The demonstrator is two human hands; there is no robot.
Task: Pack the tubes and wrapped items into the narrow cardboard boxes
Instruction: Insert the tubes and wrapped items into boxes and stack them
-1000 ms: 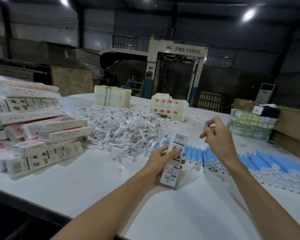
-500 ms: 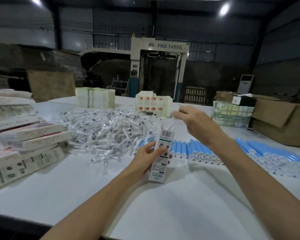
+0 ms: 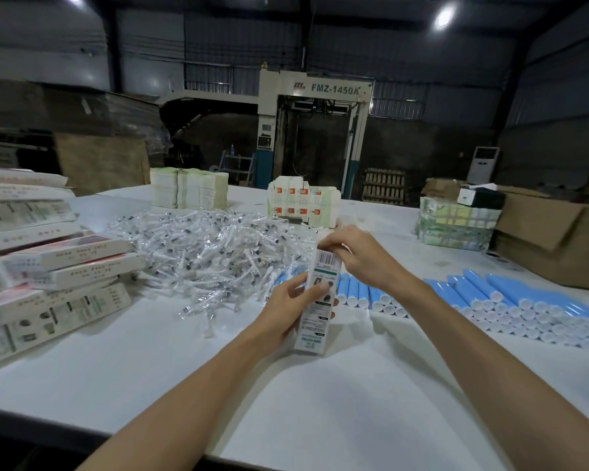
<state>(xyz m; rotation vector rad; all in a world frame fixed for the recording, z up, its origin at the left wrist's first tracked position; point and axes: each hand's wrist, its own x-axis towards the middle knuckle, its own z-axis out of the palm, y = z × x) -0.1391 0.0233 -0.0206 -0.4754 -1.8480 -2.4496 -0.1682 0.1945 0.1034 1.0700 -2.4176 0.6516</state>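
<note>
My left hand (image 3: 286, 309) grips a narrow white printed box (image 3: 320, 297) and holds it upright above the white table (image 3: 150, 368). My right hand (image 3: 361, 256) is at the box's top end, its fingers curled and pinching there. The wrapped item it carried is hidden under those fingers. A heap of clear-wrapped items (image 3: 211, 253) lies just behind and to the left of the box. Rows of blue tubes with white caps (image 3: 490, 300) lie to the right, behind my right forearm.
Filled narrow boxes (image 3: 55, 266) are stacked at the left edge. Bundles of flat cartons (image 3: 187, 188) and red-marked ones (image 3: 303, 202) stand at the back. A green bundle (image 3: 456, 226) and a brown cardboard box (image 3: 551, 239) sit at the right.
My right hand came in from the right with a pinched wrapped item and now sits on the box's top end. My left hand kept hold of the box.
</note>
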